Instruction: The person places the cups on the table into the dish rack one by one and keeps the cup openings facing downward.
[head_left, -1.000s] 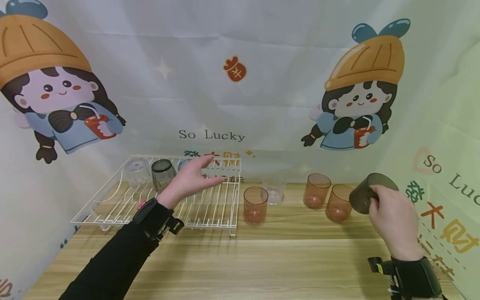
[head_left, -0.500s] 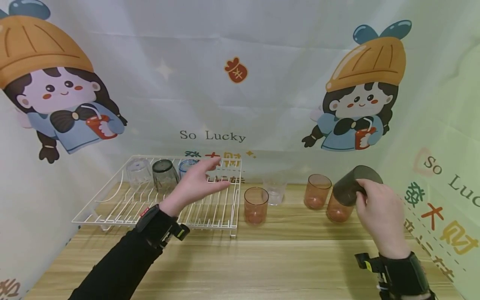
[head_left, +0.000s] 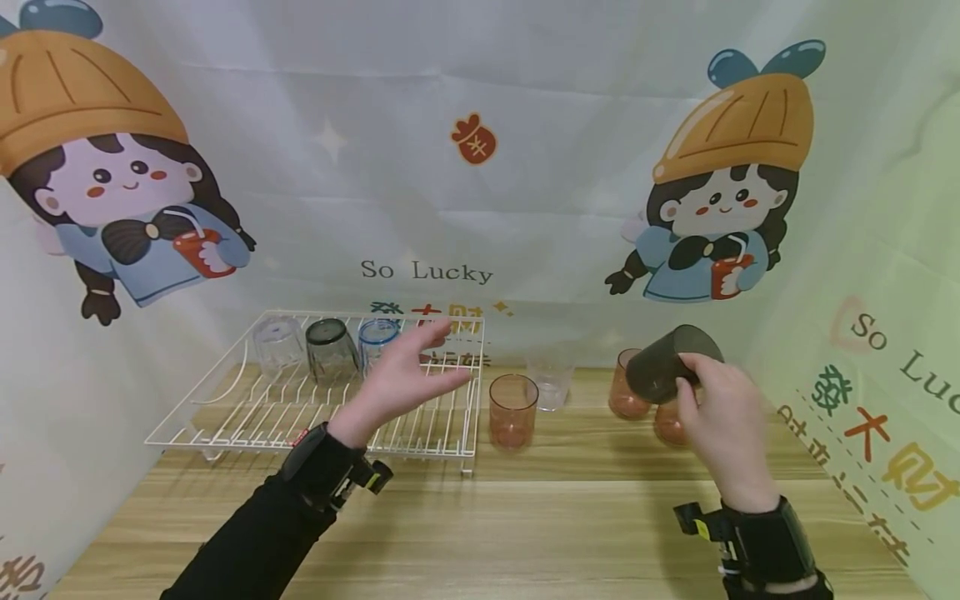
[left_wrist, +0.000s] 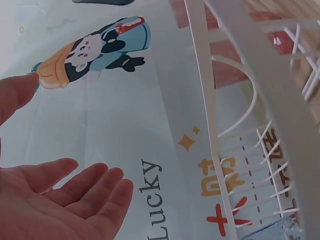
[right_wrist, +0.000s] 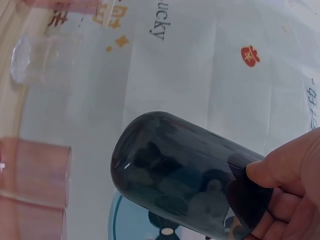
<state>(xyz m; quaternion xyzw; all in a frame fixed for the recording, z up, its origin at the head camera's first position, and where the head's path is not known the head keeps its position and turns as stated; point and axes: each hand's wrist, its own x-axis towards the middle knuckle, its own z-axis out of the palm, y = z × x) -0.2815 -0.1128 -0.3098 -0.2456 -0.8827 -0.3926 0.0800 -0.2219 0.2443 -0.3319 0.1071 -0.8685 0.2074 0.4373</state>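
Observation:
My right hand [head_left: 720, 417] grips a dark smoky cup [head_left: 667, 362], tilted on its side in the air above the orange cups at the right; the right wrist view shows the dark cup [right_wrist: 185, 175] with my fingers [right_wrist: 287, 175] curled round it. My left hand [head_left: 405, 375] hovers open, fingers spread, above the right part of the white wire rack [head_left: 247, 412]. Its bare palm and fingers [left_wrist: 75, 200] show in the left wrist view beside the rack wires [left_wrist: 220, 125]. Three cups stand upside down at the rack's back: a clear one [head_left: 277, 343], a dark one [head_left: 330, 348] and a blue-rimmed one [head_left: 375, 337].
On the wooden table [head_left: 525, 525] stand an orange cup [head_left: 512, 410], a clear cup [head_left: 549, 379] and two more orange cups [head_left: 624, 392] partly hidden behind my right hand. A printed cartoon cloth [head_left: 480, 167] walls the back and both sides.
My right hand has carried the dark cup leftward and a little up, now over the orange cups. My left hand has drifted slightly right and down above the rack.

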